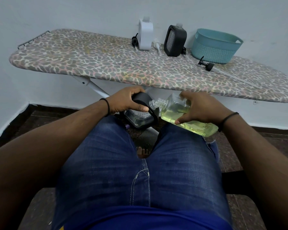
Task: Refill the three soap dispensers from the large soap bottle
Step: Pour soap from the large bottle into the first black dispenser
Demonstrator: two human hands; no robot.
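My left hand (128, 102) grips a black soap dispenser (140, 117) with a clear body, held over my knees and tilted toward the right. My right hand (201, 108) holds the large clear soap bottle (176, 113), lying nearly level, with yellow-green soap inside. The bottle's open threaded neck touches the dispenser's open mouth. On the ironing board (106, 63) stand a white dispenser (145, 35) and a second black dispenser (175, 41), both without pumps. Three loose pumps lie there: a black pump (134, 41), a white pump (156, 44) and another black pump (206, 64).
A teal plastic basket (214, 45) stands at the back right of the board. The board's white legs (96, 88) run down behind my hands. I sit on a chair with my jeans-clad legs below the hands; a dark tiled floor and white wall surround.
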